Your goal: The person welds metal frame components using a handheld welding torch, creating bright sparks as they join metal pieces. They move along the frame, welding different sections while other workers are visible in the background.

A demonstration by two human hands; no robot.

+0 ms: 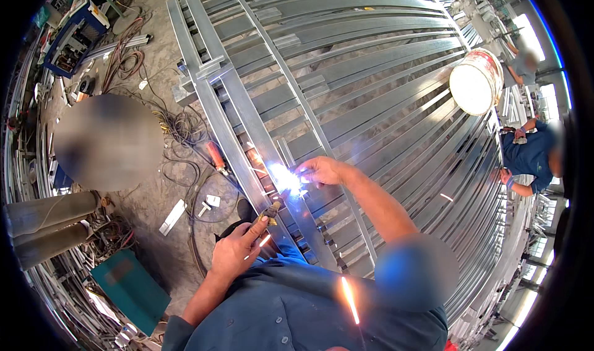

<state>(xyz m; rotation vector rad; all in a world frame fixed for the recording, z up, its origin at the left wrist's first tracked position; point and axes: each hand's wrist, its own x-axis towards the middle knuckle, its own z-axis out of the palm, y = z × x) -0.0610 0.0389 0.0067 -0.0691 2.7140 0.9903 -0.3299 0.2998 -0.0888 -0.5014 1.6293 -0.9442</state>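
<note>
Grey cylinders [49, 220]: two, side by side, far left of you.
Blue machine [73, 40]: upper left, on the floor, open-sided.
Teal box [131, 292]: lower left, angular.
Cables [182, 128]: tangled loops on the concrete, left of your work.
Orange-red tool [216, 156]: just left of the rails, among the cables.
Your left hand [236, 252]: fingers closed round the welding holder, thumb lying along it.
Paired rails [249, 111]: long grey metal, running from upper left down toward your shirt.
Welding holder [271, 211]: brownish-yellow, over the rails, its far end near the glare.
Arc [286, 181]: blue-white glare at the rails, between your two hands.
Your right hand [325, 170]: at the glare's right edge, fingertips drawn together; washed out, so you cannot tell whether they grip anything.
Metal bars [334, 7]: long grey rows with gaps, spreading right.
Bucket [493, 72]: white and red, at the bars' far right end.
Co-worker [526, 156]: dark blue shirt, far right, both arms toward the bars.
</note>
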